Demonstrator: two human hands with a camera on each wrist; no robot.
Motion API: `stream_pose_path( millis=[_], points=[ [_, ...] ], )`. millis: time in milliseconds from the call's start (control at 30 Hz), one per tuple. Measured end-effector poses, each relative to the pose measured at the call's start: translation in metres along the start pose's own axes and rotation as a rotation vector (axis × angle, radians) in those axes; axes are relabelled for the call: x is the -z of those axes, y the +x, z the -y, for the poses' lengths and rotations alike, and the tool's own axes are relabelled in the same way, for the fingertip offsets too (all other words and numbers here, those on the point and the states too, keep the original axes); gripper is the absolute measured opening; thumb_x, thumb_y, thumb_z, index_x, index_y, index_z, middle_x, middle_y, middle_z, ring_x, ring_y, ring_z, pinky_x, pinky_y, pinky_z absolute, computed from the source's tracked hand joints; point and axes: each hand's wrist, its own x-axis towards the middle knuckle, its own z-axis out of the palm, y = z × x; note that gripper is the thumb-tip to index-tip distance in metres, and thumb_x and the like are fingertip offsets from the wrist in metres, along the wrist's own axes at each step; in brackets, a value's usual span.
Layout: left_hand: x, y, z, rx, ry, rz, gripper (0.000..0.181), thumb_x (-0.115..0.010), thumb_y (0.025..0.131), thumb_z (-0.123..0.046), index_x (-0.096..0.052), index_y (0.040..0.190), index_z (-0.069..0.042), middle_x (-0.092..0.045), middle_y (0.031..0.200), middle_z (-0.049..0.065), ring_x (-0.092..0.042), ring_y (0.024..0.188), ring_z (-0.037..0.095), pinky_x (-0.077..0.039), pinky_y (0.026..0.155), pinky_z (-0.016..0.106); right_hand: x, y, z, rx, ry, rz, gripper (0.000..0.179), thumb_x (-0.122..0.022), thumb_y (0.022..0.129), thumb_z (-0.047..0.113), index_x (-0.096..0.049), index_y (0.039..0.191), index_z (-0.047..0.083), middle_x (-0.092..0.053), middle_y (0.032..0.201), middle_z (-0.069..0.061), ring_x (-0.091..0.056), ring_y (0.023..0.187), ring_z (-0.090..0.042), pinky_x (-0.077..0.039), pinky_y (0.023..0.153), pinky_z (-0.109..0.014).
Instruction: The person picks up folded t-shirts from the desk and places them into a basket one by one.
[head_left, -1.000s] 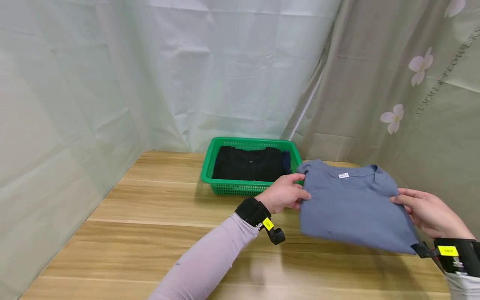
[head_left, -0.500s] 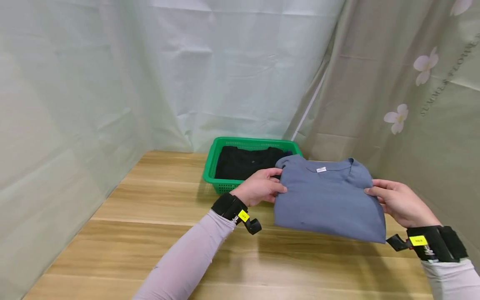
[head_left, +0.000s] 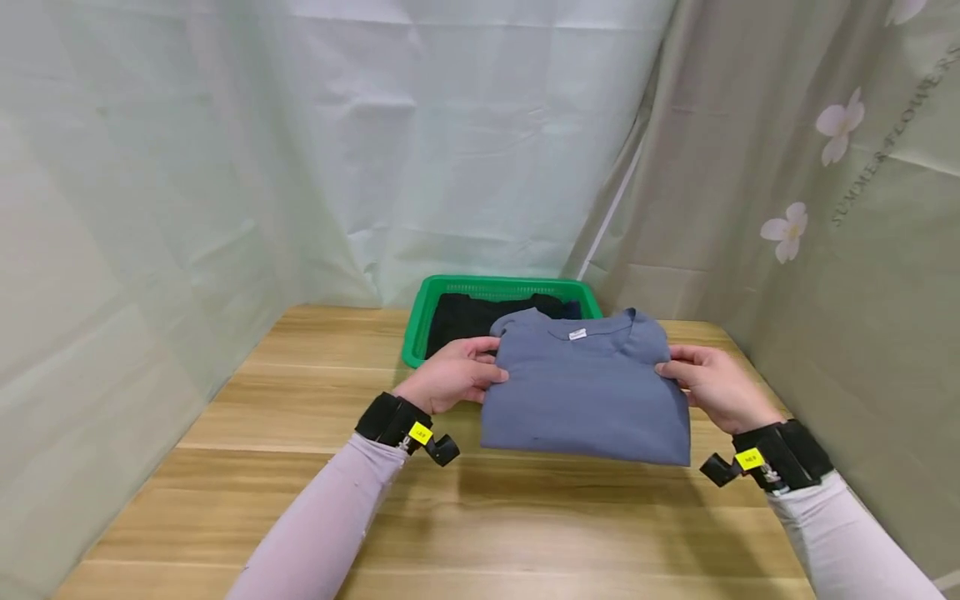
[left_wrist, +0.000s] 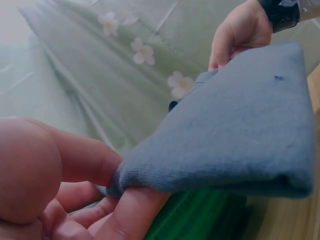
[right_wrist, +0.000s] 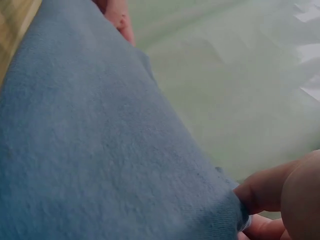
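A folded blue-grey shirt (head_left: 585, 396) with a white neck label is held up over the table, its collar side toward the back. My left hand (head_left: 457, 372) pinches its left edge between thumb and fingers. On the opposite edge my right hand (head_left: 716, 385) pinches the cloth the same way. Close up, the left wrist view shows the left thumb and fingers (left_wrist: 137, 210) nipping the ribbed edge. In the right wrist view the shirt (right_wrist: 110, 135) fills the left side, with the right thumb and fingers on its corner. Part of the basket behind is hidden by the shirt.
A green plastic basket (head_left: 414, 333) stands at the back of the wooden table (head_left: 300, 400), with a folded black garment (head_left: 465, 321) and a dark navy cloth (head_left: 572, 310) in it. Pale curtains (head_left: 480, 150) hang behind and along both sides.
Both hands have carried the folded shirt leftward, from right of the basket to in front of it. It now overlaps the basket's front and right part in the head view.
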Motion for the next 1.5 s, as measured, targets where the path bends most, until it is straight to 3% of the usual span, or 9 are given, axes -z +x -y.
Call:
stream_pose_path(
  millis=[333,600,733,900,1100,1167,1267,1367,1500],
  points=[
    [0.028,-0.016,0.005,-0.008,0.003,-0.023,0.073,-0.065,0.103,0.003,-0.033,0.169,-0.003,-0.074,0.114,0.000,-0.073,0.086,0.012,-0.064,0.076,0.028,-0.031,0.018,0.007,-0.006,0.021,0.044,0.061,-0.057,0.114,0.019,-0.038,0.163,-0.012,-0.052,0.156,-0.028,-0.065,0.114,-0.013,-0.059,0.093,-0.027],
    [0.049,-0.025,0.005,0.001,-0.020,-0.045,0.070,-0.063,0.103,0.004,-0.034,0.167,-0.001,-0.071,0.095,-0.006,-0.069,0.074,0.009,-0.062,0.071,0.025,-0.050,0.033,0.018,-0.019,0.016,0.063,0.059,-0.057,0.114,0.021,-0.041,0.164,-0.008,-0.053,0.157,-0.026,-0.060,0.129,-0.027,-0.057,0.108,-0.041],
    [0.057,-0.024,0.001,0.019,-0.009,-0.079,0.073,-0.063,0.104,0.003,-0.030,0.170,-0.003,-0.069,0.095,-0.005,-0.068,0.073,0.009,-0.061,0.069,0.024,-0.054,0.044,0.024,0.000,0.027,0.068,0.053,-0.058,0.114,0.021,-0.048,0.159,-0.006,-0.061,0.144,-0.019,-0.063,0.117,-0.019,-0.058,0.099,-0.033],
    [0.068,-0.020,-0.006,0.038,0.065,-0.147,0.078,-0.063,0.105,-0.001,-0.024,0.173,-0.005,-0.069,0.115,0.000,-0.070,0.083,0.010,-0.061,0.072,0.025,-0.058,0.058,0.034,0.016,0.054,0.064,0.054,-0.057,0.113,0.017,-0.046,0.159,-0.008,-0.059,0.137,-0.018,-0.056,0.077,-0.007,-0.058,0.091,-0.028],
    [0.074,-0.010,-0.021,0.035,0.110,-0.190,0.076,-0.064,0.106,-0.004,-0.027,0.173,-0.009,-0.058,0.091,-0.006,-0.066,0.087,0.011,-0.058,0.074,0.026,-0.057,0.074,0.045,0.001,0.058,0.036,0.057,-0.057,0.113,0.016,-0.043,0.162,-0.007,-0.060,0.133,-0.016,-0.051,0.067,-0.004,-0.056,0.085,-0.025],
    [0.075,-0.006,-0.025,0.031,0.118,-0.196,0.075,-0.062,0.108,-0.005,-0.026,0.173,-0.009,-0.060,0.097,-0.004,-0.067,0.091,0.012,-0.059,0.077,0.027,-0.056,0.079,0.048,-0.003,0.058,0.026,0.056,-0.057,0.113,0.017,-0.045,0.162,-0.006,-0.062,0.132,-0.016,-0.050,0.066,-0.003,-0.057,0.086,-0.024],
    [0.075,-0.001,-0.031,0.036,0.122,-0.203,0.075,-0.060,0.109,-0.008,-0.023,0.175,-0.011,-0.065,0.132,0.007,-0.068,0.101,0.015,-0.062,0.082,0.028,-0.055,0.087,0.050,-0.017,0.061,0.015,0.057,-0.056,0.113,0.017,-0.043,0.164,-0.004,-0.060,0.144,-0.021,-0.055,0.074,-0.003,-0.059,0.095,-0.029],
    [0.075,0.005,-0.035,0.046,0.114,-0.219,0.076,-0.059,0.110,-0.009,-0.021,0.176,-0.013,-0.053,0.158,0.016,-0.065,0.109,0.019,-0.061,0.085,0.028,-0.054,0.095,0.053,-0.037,0.073,0.004,0.058,-0.055,0.114,0.018,-0.041,0.166,-0.003,-0.053,0.160,-0.025,-0.063,0.100,-0.012,-0.056,0.110,-0.040],
    [0.076,0.012,-0.041,0.049,0.098,-0.252,0.076,-0.059,0.110,-0.008,-0.022,0.176,-0.013,-0.046,0.168,0.017,-0.062,0.126,0.028,-0.059,0.091,0.033,-0.053,0.103,0.057,-0.047,0.081,-0.017,0.059,-0.054,0.114,0.018,-0.039,0.167,-0.003,-0.046,0.169,-0.024,-0.057,0.135,-0.029,-0.052,0.117,-0.047]
  ],
)
